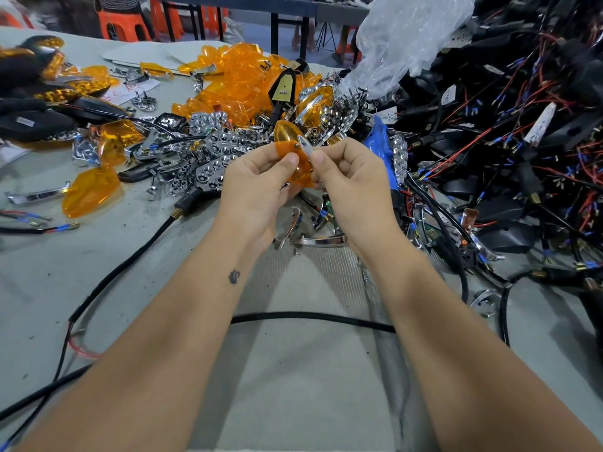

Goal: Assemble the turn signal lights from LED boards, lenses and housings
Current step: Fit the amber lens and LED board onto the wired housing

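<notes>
My left hand [257, 181] grips an orange lens [287, 148] at the centre of the view, thumb on its face. My right hand [349, 172] pinches a small chrome trim piece [305, 145] against the lens's upper edge. Both hands hover above the grey table [310, 370]. Behind them lies a heap of orange lenses [235, 83] and a spread of chrome reflectors [208, 158]. Black housings with red and blue wires [509, 151] are piled at the right.
Assembled lights [49, 79] lie at the far left. A loose orange lens [91, 190] and chrome trims [36, 194] rest on the left of the table. Black cables [313, 318] cross the near table. A clear plastic bag [408, 37] stands behind the housings.
</notes>
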A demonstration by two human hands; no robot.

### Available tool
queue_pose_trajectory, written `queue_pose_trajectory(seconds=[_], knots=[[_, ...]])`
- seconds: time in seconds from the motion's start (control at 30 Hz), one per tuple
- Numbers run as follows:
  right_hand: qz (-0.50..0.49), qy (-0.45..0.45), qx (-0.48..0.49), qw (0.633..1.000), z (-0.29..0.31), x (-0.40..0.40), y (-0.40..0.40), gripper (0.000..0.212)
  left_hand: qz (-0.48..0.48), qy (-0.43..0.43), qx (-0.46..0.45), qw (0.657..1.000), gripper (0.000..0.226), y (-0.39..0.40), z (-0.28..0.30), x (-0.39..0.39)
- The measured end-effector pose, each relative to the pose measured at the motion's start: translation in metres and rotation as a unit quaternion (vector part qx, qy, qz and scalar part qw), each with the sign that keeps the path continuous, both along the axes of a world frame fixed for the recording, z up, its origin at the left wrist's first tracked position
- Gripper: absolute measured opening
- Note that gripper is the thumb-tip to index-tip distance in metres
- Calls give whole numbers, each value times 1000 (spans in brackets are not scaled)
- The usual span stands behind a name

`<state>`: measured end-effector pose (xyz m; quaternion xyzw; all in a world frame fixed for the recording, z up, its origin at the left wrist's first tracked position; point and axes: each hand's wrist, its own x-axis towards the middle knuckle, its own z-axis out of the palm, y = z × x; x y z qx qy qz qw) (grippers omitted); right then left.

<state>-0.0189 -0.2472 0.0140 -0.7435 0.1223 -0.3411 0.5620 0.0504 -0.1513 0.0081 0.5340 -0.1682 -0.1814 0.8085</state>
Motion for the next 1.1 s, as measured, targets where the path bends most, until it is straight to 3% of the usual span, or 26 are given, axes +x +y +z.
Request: queue_pose_trajectory(seconds=[0.3,0.5,0.7,0.87,1.0,1.1], knots=[[-57,37,16,998,-3,9,5,25,36,-31,32,998,18,-4,-4,-2],[-68,54,-59,994,-5,10,4,25,29,-64,31,997,16,-4,-5,-2],[-62,29,-55,996,-4,4,1,16,-38,9,-12,999,13,-3,-2,2],[-69,6,-111,991,-3,1,5,10,-19,39,-42,998,10,0,-4,9],[-92,-5,-8,996,-1,1,2,20,-38,81,-83,993,6,2,-4,15],[-38,33,56,997,-1,1,-1,16,-55,85,-109,989,6,1,-3,15]])
